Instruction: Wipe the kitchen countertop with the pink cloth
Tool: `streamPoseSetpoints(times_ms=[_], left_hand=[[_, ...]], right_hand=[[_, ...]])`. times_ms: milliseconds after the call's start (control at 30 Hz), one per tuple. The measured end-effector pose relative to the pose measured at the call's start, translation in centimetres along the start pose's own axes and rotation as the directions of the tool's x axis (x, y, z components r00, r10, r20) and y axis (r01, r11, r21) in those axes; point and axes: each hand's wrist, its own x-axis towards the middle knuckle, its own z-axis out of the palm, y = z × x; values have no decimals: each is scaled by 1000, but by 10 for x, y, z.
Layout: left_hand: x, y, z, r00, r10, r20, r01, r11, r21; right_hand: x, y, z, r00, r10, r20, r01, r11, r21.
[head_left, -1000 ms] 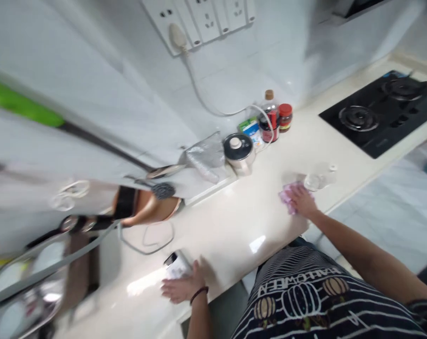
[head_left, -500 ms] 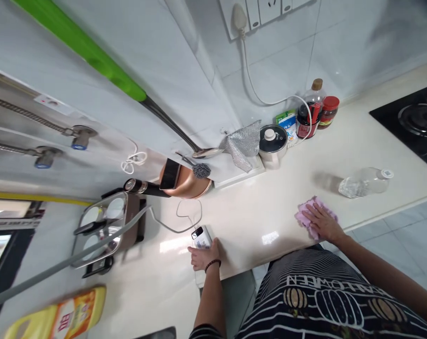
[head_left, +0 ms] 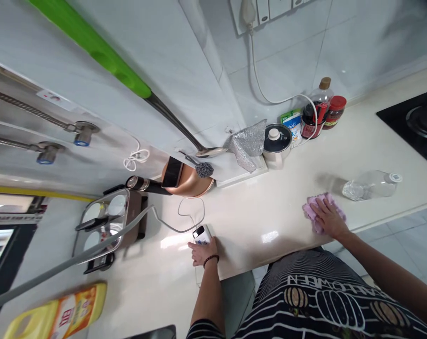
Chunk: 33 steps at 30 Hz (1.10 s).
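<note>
My right hand lies flat, fingers spread, pressed on a pink cloth near the front edge of the cream countertop. A clear plastic bottle lies on its side just beyond the cloth. My left hand rests on the counter at the front edge, its fingers touching a small white device with a dark end and a thin cable. Nothing is gripped in the left hand.
Along the wall stand a small pot with a black lid, sauce bottles, a silver cloth, a copper pan and a rack. A black gas hob is at the right; a yellow oil jug lies lower left.
The view swung left and steadied. My right hand slid the pink cloth slightly back toward the bottle. My left hand stayed by the white device.
</note>
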Motion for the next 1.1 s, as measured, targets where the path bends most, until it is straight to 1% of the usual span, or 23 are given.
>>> streamPoseSetpoints(times_ms=[67,133,200,267,367,433,467,533,633,700,733,800,867,967,1033,1100], left_hand=[[2,0,0,1000,-11,10,11,1000,-4],[1,0,2,1000,-9,17,10,1000,-4],[-4,3,7,1000,23,19,-23,1000,-7],[-14,11,13,996,92,22,-92,996,-18],[-38,34,18,969,243,43,-242,970,-26],[-58,54,18,937,342,70,-340,940,-40],[-68,64,17,918,387,87,-384,922,-53],[-89,85,15,878,463,124,-454,886,-88],[-115,113,15,830,532,166,-515,847,-133],[-128,127,17,815,552,177,-531,833,-152],[-133,133,18,811,557,179,-535,830,-157],[-141,141,20,810,558,182,-537,829,-154],[-146,147,22,814,551,183,-531,834,-147],[-154,151,24,836,521,171,-502,853,-146],[-162,153,25,855,496,150,-477,867,-144],[-171,157,25,866,482,131,-466,874,-134]], right_hand=[[-20,-7,2,995,-13,100,11,1000,18],[-31,-13,-3,986,-13,166,7,999,35],[-28,-17,-12,985,-5,171,-3,999,49],[-9,-20,-24,991,12,135,-19,998,55],[30,-22,-39,994,60,87,-64,997,43],[46,-25,-40,995,80,65,-82,996,23],[49,-27,-37,996,77,55,-78,997,11],[42,-29,-27,998,54,43,-53,999,-11],[9,-19,-8,1000,-15,23,16,999,-45],[-16,-1,-2,999,-49,-19,48,996,-81],[-28,13,-3,998,-46,-46,41,994,-100],[-47,46,-11,994,21,-106,-35,992,-124],[-60,85,-29,981,121,-154,-141,981,-130],[-62,147,-68,950,255,-179,-278,953,-118],[-52,183,-94,919,345,-193,-369,923,-106],[-36,209,-113,886,414,-207,-440,893,-97]])
